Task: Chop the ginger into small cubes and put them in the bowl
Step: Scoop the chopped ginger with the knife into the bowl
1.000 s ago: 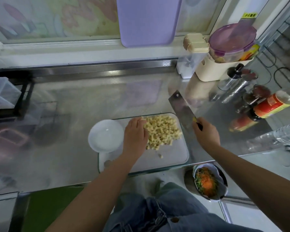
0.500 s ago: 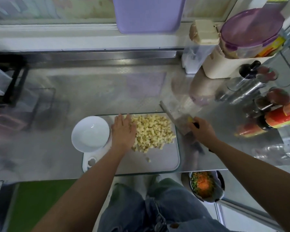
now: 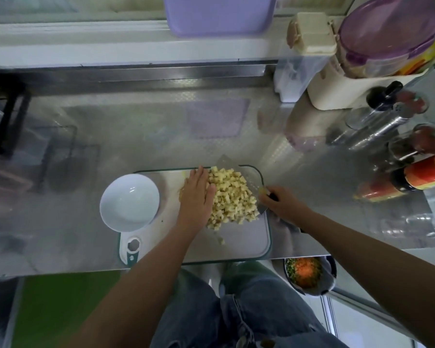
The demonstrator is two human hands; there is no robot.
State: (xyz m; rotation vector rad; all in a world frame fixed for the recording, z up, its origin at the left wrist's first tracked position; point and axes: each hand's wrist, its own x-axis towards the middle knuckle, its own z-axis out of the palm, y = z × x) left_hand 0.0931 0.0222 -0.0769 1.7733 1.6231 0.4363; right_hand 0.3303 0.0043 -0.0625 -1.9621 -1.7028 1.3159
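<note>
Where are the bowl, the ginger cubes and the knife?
bowl [image 3: 129,202], head view, bare inner floor.
ginger cubes [image 3: 232,197], head view, middle of the pile.
knife [image 3: 261,209], head view, blade corner nearest the handle.

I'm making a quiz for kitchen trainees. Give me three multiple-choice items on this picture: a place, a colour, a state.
1. The bowl stands: A. left of the ginger cubes B. right of them C. against the wall
2. The bowl is: A. purple B. white C. green
3. The bowl is: A. empty B. full of cubes C. upside down
Answers: 1 A, the left hand lies between bowl and cubes; 2 B, it is white all over; 3 A, the cubes lie on the cutting board, beside the knife the right hand grips.
</note>
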